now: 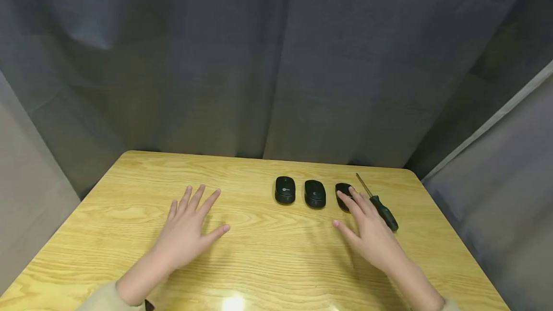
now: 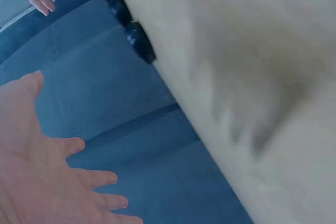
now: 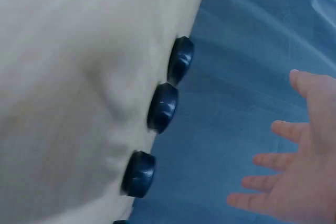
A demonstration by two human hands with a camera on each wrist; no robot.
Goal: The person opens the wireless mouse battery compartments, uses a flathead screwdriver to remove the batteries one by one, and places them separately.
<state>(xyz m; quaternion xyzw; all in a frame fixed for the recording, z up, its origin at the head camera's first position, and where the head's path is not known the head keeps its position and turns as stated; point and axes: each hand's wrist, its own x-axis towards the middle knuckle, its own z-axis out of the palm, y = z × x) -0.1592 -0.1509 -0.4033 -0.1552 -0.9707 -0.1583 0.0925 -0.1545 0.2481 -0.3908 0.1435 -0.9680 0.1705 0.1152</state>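
My left hand [image 1: 183, 236] hovers over the left part of the table with fingers spread, holding nothing; its shadow falls on the wood. On the right, my right hand [image 1: 371, 234] is also spread and empty, raised above the tabletop. Three black computer mice stand in a row: the left mouse [image 1: 285, 190], the middle mouse [image 1: 315, 194] and the right mouse [image 1: 343, 188], which my right fingers partly cover in the head view. Beside that last one lies a screwdriver [image 1: 384, 213] with a dark green handle, its shaft pointing to the back.
The light wooden table [image 1: 242, 263] has rounded back corners. Behind it hangs a dark grey curtain [image 1: 207, 61], and lighter fabric panels flank both sides, the right panel [image 1: 514, 172] close to the table's edge.
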